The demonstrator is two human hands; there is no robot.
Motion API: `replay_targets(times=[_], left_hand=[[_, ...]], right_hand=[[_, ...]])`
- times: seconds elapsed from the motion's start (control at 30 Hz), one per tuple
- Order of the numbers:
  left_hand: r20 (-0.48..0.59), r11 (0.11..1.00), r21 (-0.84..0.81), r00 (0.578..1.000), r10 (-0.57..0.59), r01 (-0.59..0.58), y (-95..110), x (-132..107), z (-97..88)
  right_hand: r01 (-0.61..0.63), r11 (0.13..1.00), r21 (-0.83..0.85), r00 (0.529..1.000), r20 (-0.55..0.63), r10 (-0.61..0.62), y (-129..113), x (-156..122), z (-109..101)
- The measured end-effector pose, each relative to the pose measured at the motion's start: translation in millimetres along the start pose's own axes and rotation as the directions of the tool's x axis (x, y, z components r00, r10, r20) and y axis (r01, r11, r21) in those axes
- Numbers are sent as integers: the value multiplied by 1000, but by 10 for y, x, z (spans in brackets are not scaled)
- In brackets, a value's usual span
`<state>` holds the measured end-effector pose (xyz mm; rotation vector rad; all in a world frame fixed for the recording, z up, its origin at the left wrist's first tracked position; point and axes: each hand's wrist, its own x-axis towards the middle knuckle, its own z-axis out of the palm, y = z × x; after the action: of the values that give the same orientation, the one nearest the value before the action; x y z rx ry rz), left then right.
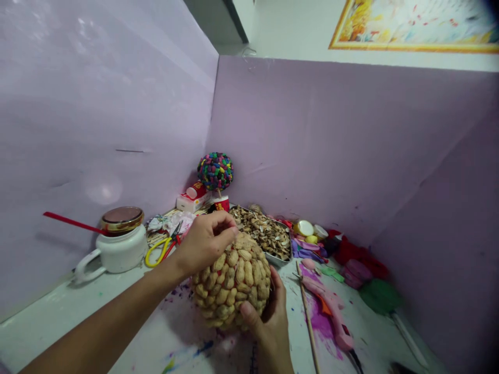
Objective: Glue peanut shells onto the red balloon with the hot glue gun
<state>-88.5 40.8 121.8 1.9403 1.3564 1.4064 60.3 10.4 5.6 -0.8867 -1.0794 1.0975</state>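
Observation:
A ball covered in unshelled peanuts (236, 283) is in front of me above the white table (152, 332), with bits of red showing between the shells. Its right side rests in my right hand (273, 324), thumb on the front and fingers curled round behind. My left hand (212, 236) is at the top of the ball, its thumb and forefinger closed together. What those fingertips hold, if anything, I cannot make out. Just behind the ball stands a metal tray (290, 255) heaped with shell pieces (265, 228).
A pink glue gun (329, 311) and a wooden stick (306, 317) lie at right, near a green fan-shaped thing (380, 296). At left are a white lidded mug (120, 252) and yellow-handled pliers (158, 252). A colourful ball on a stick (215, 171) stands at the back.

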Motion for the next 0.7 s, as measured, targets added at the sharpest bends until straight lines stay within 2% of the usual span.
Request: replay_targets(times=[0.1,0.17,0.23,0.3,0.43,0.6,0.7], left_hand=[[-107,965,228,982,153,-126,52,-159,-101],[-165,917,345,948,272,-202,51,-333,-175],[-188,855,439,902,388,-276,19,-523,-220],[-173,801,507,873,457,-319,-21,-683,-220],[-110,738,577,861,496,-351,-43,-834,-121],[-113,702,615,841,530,-360,-17,-864,-5],[-102,676,650,843,529,-346,-24,-886,16]], right_hand=[[-12,1000,8,1000,-15,12,10,16,-19],[-31,999,21,999,-22,31,20,27,-29],[-45,999,18,998,-30,46,36,34,-37],[-47,999,-9,998,-43,47,50,37,-42],[-29,997,-75,997,-72,24,45,20,-30],[-42,998,-46,997,-63,39,-33,-37,39],[-50,998,-37,996,-75,47,-50,-66,64]])
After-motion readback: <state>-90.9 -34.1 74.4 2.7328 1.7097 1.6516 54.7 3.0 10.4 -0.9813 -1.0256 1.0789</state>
